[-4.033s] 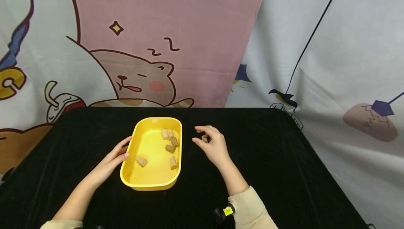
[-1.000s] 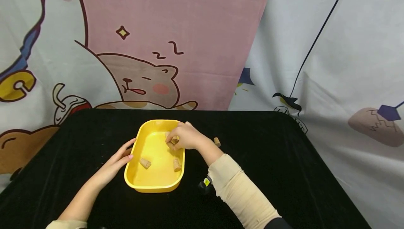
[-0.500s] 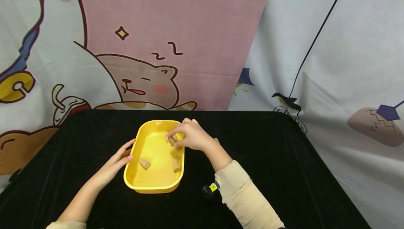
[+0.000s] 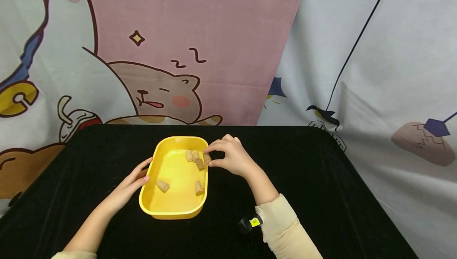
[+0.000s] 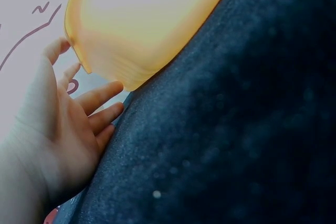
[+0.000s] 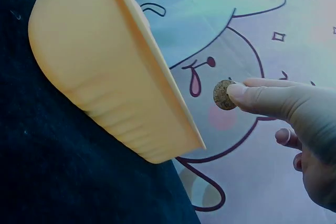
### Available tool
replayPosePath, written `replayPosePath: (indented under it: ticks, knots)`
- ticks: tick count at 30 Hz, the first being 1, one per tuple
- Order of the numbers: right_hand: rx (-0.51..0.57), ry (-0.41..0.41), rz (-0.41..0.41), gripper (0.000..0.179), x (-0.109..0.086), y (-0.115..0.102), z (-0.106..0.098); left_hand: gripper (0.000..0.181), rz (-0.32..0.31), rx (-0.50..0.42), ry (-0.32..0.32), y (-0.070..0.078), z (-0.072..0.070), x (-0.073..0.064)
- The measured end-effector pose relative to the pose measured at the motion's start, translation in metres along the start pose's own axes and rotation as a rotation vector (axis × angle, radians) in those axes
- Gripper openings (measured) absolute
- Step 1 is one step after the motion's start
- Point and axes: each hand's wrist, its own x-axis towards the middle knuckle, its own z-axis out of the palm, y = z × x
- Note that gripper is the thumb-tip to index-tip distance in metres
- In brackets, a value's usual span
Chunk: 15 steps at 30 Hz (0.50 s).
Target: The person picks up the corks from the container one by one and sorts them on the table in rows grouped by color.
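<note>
My right hand (image 4: pixel 232 156) pinches a cork (image 6: pixel 224 95) between thumb and fingers, above the right rim of a yellow tray (image 4: pixel 168 211). In the right wrist view the cork's round end faces the camera, apart from the tray wall. Inside the tray, several corks (image 4: pixel 200 164) cluster toward the far right. Another cork (image 4: pixel 163 186) lies at the left, and one more cork (image 4: pixel 198 188) near the right wall. My left hand (image 4: pixel 128 185) rests against the tray's left side with extended fingers, its fingertips at the rim and outer wall.
The tray stands on a table with a black cloth (image 4: pixel 321 195). A curtain (image 4: pixel 228 52) with cartoon prints hangs behind the table's far edge. A black wrist device (image 4: pixel 246 224) with a yellow label sits at the right sleeve.
The right hand has lifted a cork out of the cluster in the tray and carried it right to the rim. The loose cork on the cloth is now hidden behind that hand. Left hand stays put.
</note>
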Motion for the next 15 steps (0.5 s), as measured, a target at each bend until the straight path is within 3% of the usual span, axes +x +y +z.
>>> replayPosePath:
  ticks: [15]
  knots:
    - [0.089,0.149,0.188,0.035,-0.039,0.041,-0.017,0.056,0.002,-0.002,0.003,-0.001,0.0,0.0]
